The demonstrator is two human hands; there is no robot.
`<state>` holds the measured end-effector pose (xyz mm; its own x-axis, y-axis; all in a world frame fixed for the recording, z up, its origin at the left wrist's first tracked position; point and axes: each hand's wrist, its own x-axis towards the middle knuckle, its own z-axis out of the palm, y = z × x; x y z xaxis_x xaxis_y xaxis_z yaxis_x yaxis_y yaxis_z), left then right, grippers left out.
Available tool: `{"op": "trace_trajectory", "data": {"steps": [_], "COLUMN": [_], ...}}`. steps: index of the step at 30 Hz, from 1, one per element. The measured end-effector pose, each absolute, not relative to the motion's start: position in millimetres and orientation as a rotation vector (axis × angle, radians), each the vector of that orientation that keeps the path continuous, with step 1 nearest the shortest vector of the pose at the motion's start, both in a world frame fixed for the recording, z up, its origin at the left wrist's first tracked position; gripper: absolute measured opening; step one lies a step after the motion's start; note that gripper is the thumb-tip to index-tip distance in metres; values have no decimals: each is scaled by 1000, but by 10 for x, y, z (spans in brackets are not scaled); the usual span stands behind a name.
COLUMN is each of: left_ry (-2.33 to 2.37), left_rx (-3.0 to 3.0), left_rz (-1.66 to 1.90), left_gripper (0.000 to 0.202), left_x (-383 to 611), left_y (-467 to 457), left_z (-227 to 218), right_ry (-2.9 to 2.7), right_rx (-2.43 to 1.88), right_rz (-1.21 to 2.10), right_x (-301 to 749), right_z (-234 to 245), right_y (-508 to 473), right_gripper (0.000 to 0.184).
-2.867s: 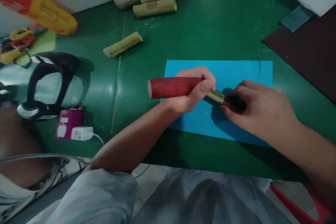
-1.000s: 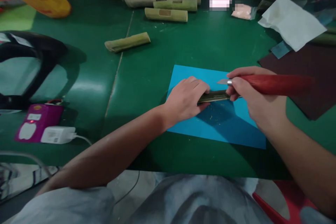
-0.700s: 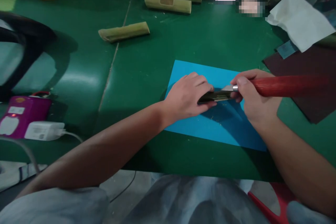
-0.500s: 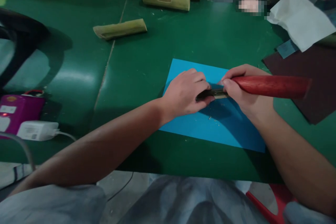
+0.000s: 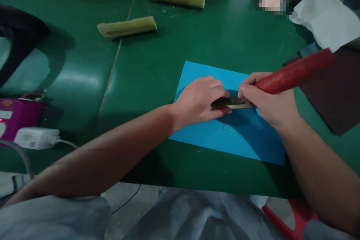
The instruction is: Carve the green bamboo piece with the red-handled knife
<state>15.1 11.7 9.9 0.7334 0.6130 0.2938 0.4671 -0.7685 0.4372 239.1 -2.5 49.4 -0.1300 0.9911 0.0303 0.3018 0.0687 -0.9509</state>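
Red, rounded handle [image 5: 300,70] fills clenched right hand [image 5: 271,101]; left hand [image 5: 198,99] clamps slim bamboo [image 5: 233,104].

No lettering can be read across the worktop [image 5: 140,82]; marks on a white plug [image 5: 38,137], near left, blur beyond reading.

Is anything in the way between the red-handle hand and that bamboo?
Nothing that I can see: the right hand, gripping the red handle, is at one end of the bamboo piece; the left hand holds the other.
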Motion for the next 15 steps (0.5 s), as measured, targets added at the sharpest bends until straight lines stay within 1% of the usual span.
{"op": "trace_trajectory", "data": {"steps": [4,9,15], "left_ry": [830,836,819], "left_rx": [2591,2572,2560], "left_rz": [623,611,629], "left_gripper": [28,27,24], "left_x": [167,164,154], "left_y": [113,112,102], "left_z": [90,80,90], "right_ry": [-1609,-1679,-1660], "right_rx": [-1336,-1281,-1290], "right_rz": [1152,1180,1124], "right_x": [2450,2477,2458], "right_z": [526,487,466], "right_y": [-8,-16,-49], "right_gripper": [19,22,18]}}
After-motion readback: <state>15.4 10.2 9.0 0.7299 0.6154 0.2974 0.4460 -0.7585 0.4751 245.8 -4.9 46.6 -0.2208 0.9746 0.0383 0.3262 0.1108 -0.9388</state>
